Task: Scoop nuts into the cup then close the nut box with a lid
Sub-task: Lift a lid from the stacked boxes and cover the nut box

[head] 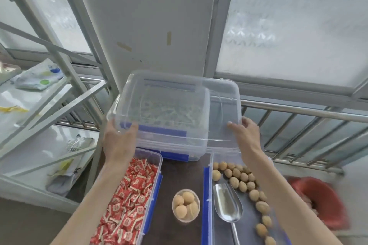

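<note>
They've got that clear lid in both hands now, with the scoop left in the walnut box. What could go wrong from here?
1. The metal scoop lies inside the nut box; its handle might stop the lid from seating flat.
2. The lid is held only at its near edge by the left hand and right hand, so it could tip or slip.
3. Swinging it down could knock the filled cup beside the box.

Straight ahead stands a broad white wall pillar point(151, 21), two strips of tan tape stuck to it. Frosted patterned window panes point(294, 25) flank it on both sides, pouring in soft, even daylight. Below the right pane runs a silver metal railing with slanted bars point(298, 117). Off to the left, a pale grey metal shelving rack with diagonal braces point(59, 97), crumpled bags lying on its white shelves. Down centre, the dark brown desk point(179, 177). Low right, a blurred red plastic tub point(326, 203).
</note>
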Demonstrator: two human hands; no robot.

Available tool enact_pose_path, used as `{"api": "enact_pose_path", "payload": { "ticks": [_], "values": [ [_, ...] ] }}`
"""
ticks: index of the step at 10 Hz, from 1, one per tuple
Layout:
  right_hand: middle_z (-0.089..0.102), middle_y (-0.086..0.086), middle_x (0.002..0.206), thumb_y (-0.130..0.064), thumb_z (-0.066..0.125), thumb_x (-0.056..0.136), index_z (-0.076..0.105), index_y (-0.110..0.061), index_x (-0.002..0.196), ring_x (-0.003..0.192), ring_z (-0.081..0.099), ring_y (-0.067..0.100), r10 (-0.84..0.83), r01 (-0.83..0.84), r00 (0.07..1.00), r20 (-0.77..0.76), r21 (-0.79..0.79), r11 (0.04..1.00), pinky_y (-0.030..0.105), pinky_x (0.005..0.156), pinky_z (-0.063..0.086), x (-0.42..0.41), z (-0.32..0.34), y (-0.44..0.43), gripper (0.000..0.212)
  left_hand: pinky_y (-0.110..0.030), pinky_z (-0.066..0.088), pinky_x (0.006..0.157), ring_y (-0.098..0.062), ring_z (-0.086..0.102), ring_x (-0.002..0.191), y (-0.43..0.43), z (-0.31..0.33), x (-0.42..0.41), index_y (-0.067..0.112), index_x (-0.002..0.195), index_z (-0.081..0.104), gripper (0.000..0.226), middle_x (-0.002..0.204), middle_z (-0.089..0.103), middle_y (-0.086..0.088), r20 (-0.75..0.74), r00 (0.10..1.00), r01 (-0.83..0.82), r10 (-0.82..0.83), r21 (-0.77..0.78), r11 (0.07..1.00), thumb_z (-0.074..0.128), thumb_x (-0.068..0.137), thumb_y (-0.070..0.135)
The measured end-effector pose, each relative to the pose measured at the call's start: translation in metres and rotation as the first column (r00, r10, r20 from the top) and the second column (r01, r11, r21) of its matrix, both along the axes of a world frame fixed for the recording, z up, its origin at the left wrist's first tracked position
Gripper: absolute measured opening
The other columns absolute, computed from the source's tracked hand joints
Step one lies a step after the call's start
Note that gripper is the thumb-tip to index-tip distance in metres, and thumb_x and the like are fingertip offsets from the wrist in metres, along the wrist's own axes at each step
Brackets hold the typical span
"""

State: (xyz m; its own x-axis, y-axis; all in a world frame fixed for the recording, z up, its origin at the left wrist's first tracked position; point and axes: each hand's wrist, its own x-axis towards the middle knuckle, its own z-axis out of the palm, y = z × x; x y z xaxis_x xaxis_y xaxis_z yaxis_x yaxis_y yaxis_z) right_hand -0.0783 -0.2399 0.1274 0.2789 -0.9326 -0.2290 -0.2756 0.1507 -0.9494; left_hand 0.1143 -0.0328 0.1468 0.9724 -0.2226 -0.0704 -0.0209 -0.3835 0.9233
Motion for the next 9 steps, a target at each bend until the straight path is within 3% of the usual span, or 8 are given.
{"api": "enact_pose_path", "payload": {
  "ticks": [1, 2, 3, 4, 5, 6, 8, 9],
  "values": [
    [0.067, 0.007, 0.1, -0.033, 0.067, 0.092, 0.064, -0.005, 0.118, 0.086, 0.062, 0.02, -0.082, 0.072, 0.994, -0.072, -0.13, 0.989, 0.031, 0.075, 0.046, -0.077, 0.021, -0.024, 0.038, -0.032, 0.048, 0.081, -0.023, 0.065, 0.102, 0.023, 0.005, -0.087, 0.021, 0.107, 0.069, 0.019, 0.104, 0.071, 0.0, -0.283, 0.943, 0.136, -0.176, -0.157, 0.978, 0.067, 0.089, 0.015],
    [0.067, 0.01, 0.104, -0.045, 0.069, 0.087, 0.066, -0.003, 0.114, 0.095, 0.061, 0.021, -0.119, 0.07, 0.965, -0.234, -0.206, 0.976, 0.03, 0.081, 0.042, -0.142, 0.034, -0.052, 0.05, -0.024, 0.048, 0.074, -0.027, 0.058, 0.085, 0.034, -0.003, -0.161, 0.006, 0.084, 0.06, 0.004, 0.097, 0.064, -0.015, -0.742, 0.58, -0.057, -0.335, -0.447, 0.893, 0.064, 0.082, 0.004],
    [0.071, 0.014, 0.104, -0.042, 0.076, 0.082, 0.069, 0.0, 0.11, 0.092, 0.062, 0.02, -0.056, -0.03, 0.932, -0.359, -0.23, 0.973, 0.024, 0.076, 0.043, -0.182, 0.032, -0.072, 0.05, -0.037, 0.045, 0.088, -0.031, 0.056, 0.083, 0.045, -0.023, -0.235, -0.002, 0.091, 0.059, 0.005, 0.096, 0.061, -0.018, -0.934, 0.111, -0.066, -0.339, -0.347, 0.935, 0.054, 0.088, -0.003],
    [0.073, 0.022, 0.101, -0.036, 0.08, 0.08, 0.072, 0.0, 0.099, 0.085, 0.06, 0.02, 0.145, -0.23, 0.867, -0.477, -0.125, 0.965, 0.025, 0.068, 0.046, -0.192, 0.011, -0.083, 0.042, -0.03, 0.04, 0.071, -0.025, 0.051, 0.072, 0.037, -0.034, -0.276, 0.008, 0.097, 0.055, 0.045, 0.085, 0.054, -0.008, -0.936, -0.257, 0.043, -0.24, -0.259, 0.965, 0.079, 0.061, 0.001],
    [0.073, 0.015, 0.1, -0.045, 0.079, 0.078, 0.072, -0.008, 0.094, 0.091, 0.065, 0.022, 0.314, -0.414, 0.721, -0.618, -0.02, 0.91, 0.033, 0.08, 0.05, -0.178, -0.024, -0.084, 0.041, -0.017, -0.012, 0.101, 0.022, 0.058, 0.058, 0.022, -0.021, -0.298, 0.044, 0.098, 0.031, 0.013, 0.092, 0.05, 0.026, -0.928, -0.293, 0.743, -0.231, -0.372, 0.556, 0.043, 0.097, 0.039],
    [0.072, 0.009, 0.117, -0.053, 0.072, 0.081, 0.072, -0.01, 0.111, 0.112, 0.065, 0.029, 0.361, -0.525, 0.584, -0.727, 0.0, 0.851, 0.043, 0.097, 0.049, -0.157, -0.058, -0.076, 0.053, -0.015, 0.043, 0.032, -0.023, 0.066, 0.037, 0.006, -0.036, -0.33, 0.003, 0.094, 0.061, 0.024, 0.072, 0.063, -0.007, -0.672, -0.729, 0.141, -0.126, -0.328, 0.934, 0.045, 0.079, -0.007],
    [0.059, 0.013, 0.142, -0.037, 0.072, 0.087, 0.061, -0.006, 0.134, 0.135, 0.052, 0.027, 0.377, -0.512, 0.701, -0.606, -0.059, 0.857, 0.037, 0.112, 0.038, -0.116, -0.104, -0.078, 0.057, -0.04, 0.04, 0.074, -0.025, 0.041, 0.07, -0.008, -0.178, -0.389, 0.005, 0.099, 0.045, 0.065, 0.09, 0.039, -0.011, -0.931, -0.34, -0.013, -0.133, -0.137, 0.99, 0.073, 0.041, -0.007],
    [0.055, 0.014, 0.146, -0.033, 0.069, 0.091, 0.062, -0.007, 0.133, 0.141, 0.044, 0.028, 0.373, -0.546, 0.694, -0.616, -0.112, 0.831, 0.036, 0.116, 0.031, -0.1, -0.123, -0.077, 0.05, -0.036, 0.054, 0.074, -0.032, 0.055, 0.079, -0.013, -0.128, -0.368, -0.005, 0.104, 0.049, 0.032, 0.102, 0.051, -0.021, -0.923, -0.294, 0.184, -0.248, -0.309, 0.933, 0.063, 0.075, 0.0]
  ]
}}
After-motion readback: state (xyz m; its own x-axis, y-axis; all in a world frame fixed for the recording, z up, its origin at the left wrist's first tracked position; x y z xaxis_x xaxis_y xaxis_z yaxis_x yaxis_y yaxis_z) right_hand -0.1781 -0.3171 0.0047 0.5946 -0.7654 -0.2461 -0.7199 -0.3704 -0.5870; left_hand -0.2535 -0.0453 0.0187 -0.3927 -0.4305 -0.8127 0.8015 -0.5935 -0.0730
